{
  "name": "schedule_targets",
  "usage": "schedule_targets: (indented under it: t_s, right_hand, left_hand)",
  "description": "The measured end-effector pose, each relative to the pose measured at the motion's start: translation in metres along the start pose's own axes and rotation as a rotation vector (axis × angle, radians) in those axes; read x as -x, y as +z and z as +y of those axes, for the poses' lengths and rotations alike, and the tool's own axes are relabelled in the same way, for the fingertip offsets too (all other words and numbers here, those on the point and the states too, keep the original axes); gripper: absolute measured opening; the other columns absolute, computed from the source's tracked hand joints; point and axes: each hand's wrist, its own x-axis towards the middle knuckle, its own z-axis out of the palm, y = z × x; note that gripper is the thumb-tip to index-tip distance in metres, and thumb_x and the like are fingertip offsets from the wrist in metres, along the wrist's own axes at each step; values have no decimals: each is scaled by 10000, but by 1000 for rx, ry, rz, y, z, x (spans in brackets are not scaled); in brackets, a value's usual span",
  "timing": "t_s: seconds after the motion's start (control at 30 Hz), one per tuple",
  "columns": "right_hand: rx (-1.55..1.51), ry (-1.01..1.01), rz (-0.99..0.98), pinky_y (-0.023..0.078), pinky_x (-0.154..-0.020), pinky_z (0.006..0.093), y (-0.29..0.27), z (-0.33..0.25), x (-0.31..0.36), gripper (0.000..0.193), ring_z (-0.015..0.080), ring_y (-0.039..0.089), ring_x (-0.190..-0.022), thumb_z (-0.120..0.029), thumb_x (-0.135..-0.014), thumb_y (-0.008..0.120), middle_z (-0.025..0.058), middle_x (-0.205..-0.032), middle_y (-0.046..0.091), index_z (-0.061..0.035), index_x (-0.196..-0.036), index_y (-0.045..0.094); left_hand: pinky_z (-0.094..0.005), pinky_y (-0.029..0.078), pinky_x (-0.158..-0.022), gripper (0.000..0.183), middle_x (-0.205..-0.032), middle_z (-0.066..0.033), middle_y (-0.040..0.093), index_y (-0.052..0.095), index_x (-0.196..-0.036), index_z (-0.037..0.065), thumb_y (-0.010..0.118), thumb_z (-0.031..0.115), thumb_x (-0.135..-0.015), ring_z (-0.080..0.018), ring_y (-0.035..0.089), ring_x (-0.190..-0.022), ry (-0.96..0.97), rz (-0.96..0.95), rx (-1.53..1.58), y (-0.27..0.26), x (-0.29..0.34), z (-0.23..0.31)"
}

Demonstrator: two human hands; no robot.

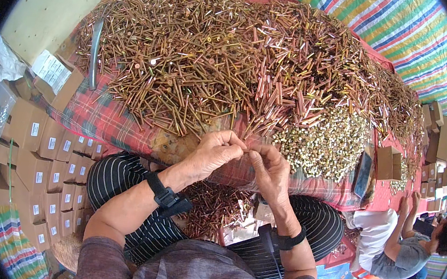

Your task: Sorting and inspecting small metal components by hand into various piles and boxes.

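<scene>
**Both hands meet at one small piece, with the gold nuts off to your right**

Your left hand (211, 150) and right hand (273, 171) come together in front of you, over the near edge of the red-and-green plaid cloth (96, 111). Your left thumb and forefinger are pinched, and your right thumb and forefinger close in from the other side. Between the fingertips is a small, thin, coppery metal piece (245, 148); so little of it shows that you cannot tell its long axis or its exact shape.

The relation to mind is sideways. The heap of small, gold-coloured metal nuts (321, 147) lies just beyond your right hand and spreads away to the right, so that hand is clearly the nearer one. The big mound of long, slender, copper-coloured metal bolts (186, 76) lies ahead and to the left, its near edge just past your left hand. Those bolts point at mixed angles, many slanting toward you.

Straight ahead of the fingertips, thicker pinkish-copper metal rods (272, 93) lie between the bolts and the nuts. A dark, flat rectangular block (363, 174) stands beyond the nuts' right edge, well apart from either hand.
</scene>
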Motion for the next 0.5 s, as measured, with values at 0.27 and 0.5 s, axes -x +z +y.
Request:
schedule_targets:
  t_s: [0.27, 0.5]
  right_hand:
    - [-38, -26, 5, 381, -533, 254, 1, -1, -3, 195, 64, 424, -609, -202, -911, 596, 2, -665, 506, -14, -865, 573]
    - [71, -22, 3, 349, -506, 271, -1, -4, 1, 282, 62, 395, -583, -255, -924, 577, -44, -641, 469, 2, -809, 572]
  left_hand:
    - [-175, 405, -603, 120, -782, -1, 595, 623, -902, 20, 617, 84, -801, -36, 506, -682, 53, -50, -73, -1, 0, -3]
    - [-194, 435, -646, 126, -794, -5, 599, 624, -917, 16, 613, 72, -804, -56, 530, -719, 12, -64, -88, -5, -2, -8]
